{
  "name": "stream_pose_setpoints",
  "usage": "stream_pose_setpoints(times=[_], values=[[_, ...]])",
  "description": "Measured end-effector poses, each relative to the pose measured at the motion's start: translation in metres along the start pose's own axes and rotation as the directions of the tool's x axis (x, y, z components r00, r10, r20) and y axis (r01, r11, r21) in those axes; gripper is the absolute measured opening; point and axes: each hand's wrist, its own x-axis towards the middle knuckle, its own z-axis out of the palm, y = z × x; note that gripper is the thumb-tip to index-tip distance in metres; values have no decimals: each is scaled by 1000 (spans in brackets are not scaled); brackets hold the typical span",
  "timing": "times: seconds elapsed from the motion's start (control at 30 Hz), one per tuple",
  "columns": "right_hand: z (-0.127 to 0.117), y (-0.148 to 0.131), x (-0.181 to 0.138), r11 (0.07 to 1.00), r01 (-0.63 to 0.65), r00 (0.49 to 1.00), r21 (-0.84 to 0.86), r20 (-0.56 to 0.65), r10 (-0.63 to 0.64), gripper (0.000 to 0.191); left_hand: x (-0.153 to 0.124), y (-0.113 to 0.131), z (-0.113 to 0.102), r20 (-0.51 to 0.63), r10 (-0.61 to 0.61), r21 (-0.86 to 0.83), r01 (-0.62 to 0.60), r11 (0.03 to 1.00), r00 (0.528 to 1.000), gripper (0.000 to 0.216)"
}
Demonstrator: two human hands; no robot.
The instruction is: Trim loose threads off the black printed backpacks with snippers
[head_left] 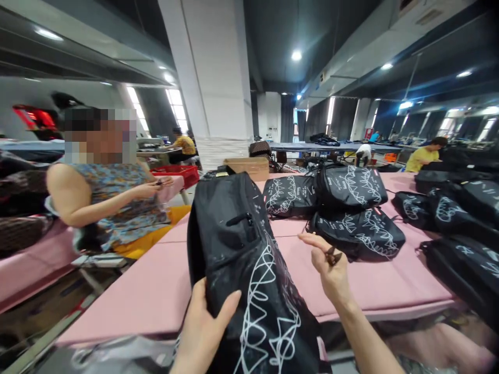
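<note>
A black backpack (pixel 234 259) with white looping line print lies lengthwise before me at the table's near edge, a short zipped pocket on its upper face. My left hand (pixel 206 322) grips its left side, thumb on the front panel and fingers partly hidden along the edge. To the right of the backpack, my right hand (pixel 329 267) is raised over the pink table, apart from the bag. Its fingers are curled round a small dark tool (pixel 333 256), mostly hidden in the palm, with the index finger stretched forward.
Several similar printed backpacks (pixel 351 187) lie on the pink table (pixel 152 291) ahead, with more black bags (pixel 463 270) at the right. A cardboard box (pixel 249 169) stands at the back. To the left, a co-worker (pixel 117 197) sits beside a red crate (pixel 179 175).
</note>
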Motion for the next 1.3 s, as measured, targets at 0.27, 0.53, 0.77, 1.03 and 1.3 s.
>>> stream_pose_setpoints(times=[0.27,0.53,0.77,1.03,1.3], values=[[10,-33,4,976,190,969,-102,176,-171,16,-21,6,28,38,28,-71,-25,997,999,72],[32,-55,3,798,484,816,-358,514,-265,35,-29,-9,35,170,146,-83,-133,988,975,65],[34,-66,-1,692,507,764,-514,639,-85,38,4,26,7,-16,791,200,-773,602,612,39],[28,-65,-11,825,430,724,-367,686,-73,30,39,93,16,678,653,421,-907,31,337,76],[21,-57,-24,826,525,636,-203,738,-223,18,49,76,17,582,764,389,-921,38,277,67]])
